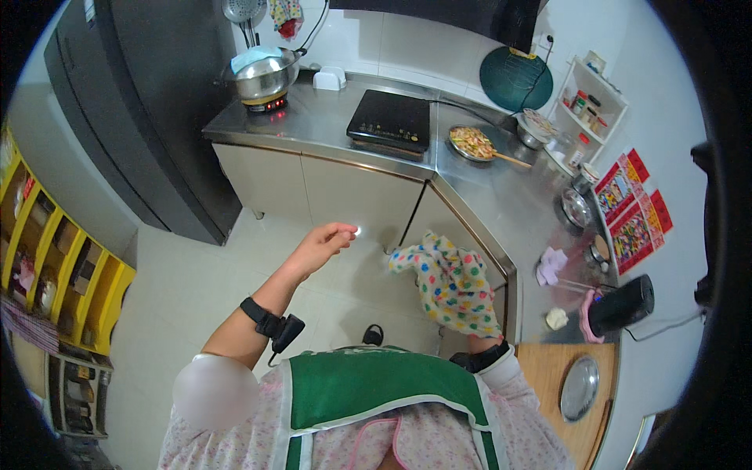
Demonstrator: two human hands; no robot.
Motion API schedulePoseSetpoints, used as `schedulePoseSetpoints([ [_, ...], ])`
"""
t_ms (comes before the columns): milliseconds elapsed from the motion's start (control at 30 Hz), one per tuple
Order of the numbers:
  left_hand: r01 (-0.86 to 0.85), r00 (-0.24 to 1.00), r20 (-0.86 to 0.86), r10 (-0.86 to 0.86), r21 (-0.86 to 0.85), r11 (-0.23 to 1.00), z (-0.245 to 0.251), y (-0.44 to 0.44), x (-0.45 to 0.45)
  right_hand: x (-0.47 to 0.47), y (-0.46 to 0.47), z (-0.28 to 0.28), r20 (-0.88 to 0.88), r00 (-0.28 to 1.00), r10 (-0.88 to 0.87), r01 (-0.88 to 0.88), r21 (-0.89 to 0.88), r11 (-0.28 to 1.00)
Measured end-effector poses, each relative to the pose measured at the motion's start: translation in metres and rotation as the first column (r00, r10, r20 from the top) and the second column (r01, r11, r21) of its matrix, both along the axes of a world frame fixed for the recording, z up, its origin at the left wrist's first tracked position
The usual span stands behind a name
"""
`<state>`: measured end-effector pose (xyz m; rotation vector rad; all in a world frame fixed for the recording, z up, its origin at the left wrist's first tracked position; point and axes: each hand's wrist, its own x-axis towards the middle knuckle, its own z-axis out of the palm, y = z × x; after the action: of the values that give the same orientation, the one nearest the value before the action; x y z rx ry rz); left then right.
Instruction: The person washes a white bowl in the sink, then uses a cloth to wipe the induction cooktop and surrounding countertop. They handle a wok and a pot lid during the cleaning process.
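Observation:
My left hand [326, 245] hangs in the air above the floor in front of the counter. Its fingers are loosely bent, the thumb a little apart, and I see nothing held in it. A white cloth with coloured polka dots [449, 279] drapes from my right hand [487, 339], close to the counter's edge. The cloth covers most of that hand, leaving the wrist and a small part in view. It is bunched and slightly blurred at its left end.
The steel counter [487, 194] carries a lidded pot [261, 79] on a lit cooker, a black induction cooktop [389, 120] and a plate of chopped food [472, 143] with wooden chopsticks. A metal plate [579, 389] rests on a wooden board [537, 376]. A dark refrigerator [170, 106] stands left.

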<state>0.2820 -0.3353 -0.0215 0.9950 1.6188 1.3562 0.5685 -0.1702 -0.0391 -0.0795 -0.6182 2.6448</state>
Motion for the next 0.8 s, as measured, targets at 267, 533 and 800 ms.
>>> schedulePoseSetpoints([
  [267, -0.278, 0.928, 0.247, 0.28, -0.043, 0.96, -0.026, 0.087, -0.117, -0.096, 0.17, 0.026, 0.034, 0.999, 0.007, -0.011, 0.1, 0.995],
  [533, -0.309, 0.899, 0.312, 0.307, -0.044, 0.95, -0.047, 0.199, -0.226, -0.201, 0.289, 0.048, 0.135, 0.985, -0.105, 0.06, 0.298, 0.953],
  [800, -0.165, 0.83, 0.502, 0.244, -0.197, 0.967, -0.074, 0.318, -0.307, -0.293, 0.368, 0.034, 0.495, 0.631, -0.597, -0.226, 0.854, 0.469],
])
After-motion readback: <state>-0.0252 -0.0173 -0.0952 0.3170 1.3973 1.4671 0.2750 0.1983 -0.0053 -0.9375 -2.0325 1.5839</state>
